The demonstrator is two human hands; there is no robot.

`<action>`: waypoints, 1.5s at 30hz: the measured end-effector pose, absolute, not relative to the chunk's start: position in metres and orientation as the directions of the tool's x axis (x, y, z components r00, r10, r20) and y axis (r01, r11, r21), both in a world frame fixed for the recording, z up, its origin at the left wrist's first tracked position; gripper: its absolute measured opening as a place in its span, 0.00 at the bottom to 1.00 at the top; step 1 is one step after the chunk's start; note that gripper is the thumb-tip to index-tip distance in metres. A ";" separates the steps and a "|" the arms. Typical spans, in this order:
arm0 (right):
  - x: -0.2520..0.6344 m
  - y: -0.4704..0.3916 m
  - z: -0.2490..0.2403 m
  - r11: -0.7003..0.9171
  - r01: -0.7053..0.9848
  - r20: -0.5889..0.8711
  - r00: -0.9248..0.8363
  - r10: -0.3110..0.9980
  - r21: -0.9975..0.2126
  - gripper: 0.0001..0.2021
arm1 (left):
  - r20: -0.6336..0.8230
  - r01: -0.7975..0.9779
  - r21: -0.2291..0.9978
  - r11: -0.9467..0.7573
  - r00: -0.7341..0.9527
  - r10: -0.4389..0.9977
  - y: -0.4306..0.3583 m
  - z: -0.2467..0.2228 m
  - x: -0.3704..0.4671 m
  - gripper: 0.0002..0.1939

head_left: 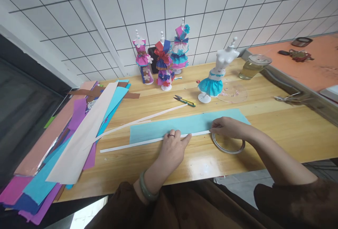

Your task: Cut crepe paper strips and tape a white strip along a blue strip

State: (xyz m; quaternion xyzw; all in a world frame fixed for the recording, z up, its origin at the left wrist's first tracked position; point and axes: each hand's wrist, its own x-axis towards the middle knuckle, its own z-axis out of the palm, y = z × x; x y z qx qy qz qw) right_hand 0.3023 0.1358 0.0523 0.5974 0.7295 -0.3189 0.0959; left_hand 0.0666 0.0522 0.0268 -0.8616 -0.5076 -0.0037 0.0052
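Observation:
A light blue paper strip [155, 127] lies flat across the wooden table, with a narrow white tape [142, 143] along its near edge. The tape's left end extends past the paper onto the wood. My left hand [174, 146] presses on the tape near the middle, fingers resting apart and nothing held. At the right part of the paper, my right hand [224, 127] has its fingers pinched on the tape. Just below that hand, the tape roll [228, 151] lies on the table, its upper rim partly hidden.
Colored paper sheets [87, 130] pile up at the left. Small scissors [185, 101] and a thin pale strip [142, 120] lie behind the paper. Dressed mini mannequins [179, 51] stand by the wall. A mannequin in a blue skirt [211, 86] and a cup [253, 67] are at the right.

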 end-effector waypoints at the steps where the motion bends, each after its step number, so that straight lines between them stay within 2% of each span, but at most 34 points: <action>1: 0.302 0.136 0.052 0.083 0.933 -0.518 -0.266 0.813 -0.349 0.11 | 0.011 0.874 -0.006 -0.486 0.486 0.874 0.052 0.027 0.067 0.25; 17: 0.299 0.133 0.056 0.065 0.936 -0.521 -0.250 0.816 -0.347 0.10 | -0.030 0.861 0.022 -0.508 0.508 0.861 0.058 0.031 0.077 0.25; 24: 0.298 0.133 0.054 0.059 0.943 -0.519 -0.232 0.822 -0.328 0.10 | -0.024 0.847 0.011 -0.531 0.531 0.847 0.061 0.032 0.086 0.21; 35: 0.299 0.138 0.052 0.049 0.923 -0.536 -0.265 0.802 -0.382 0.11 | -0.003 0.804 0.019 -0.594 0.594 0.804 0.065 0.033 0.105 0.19; 45: 0.295 0.130 0.058 0.090 0.949 -0.492 -0.237 0.838 -0.302 0.12 | 0.042 0.784 0.005 -0.621 0.620 0.784 0.070 0.026 0.116 0.19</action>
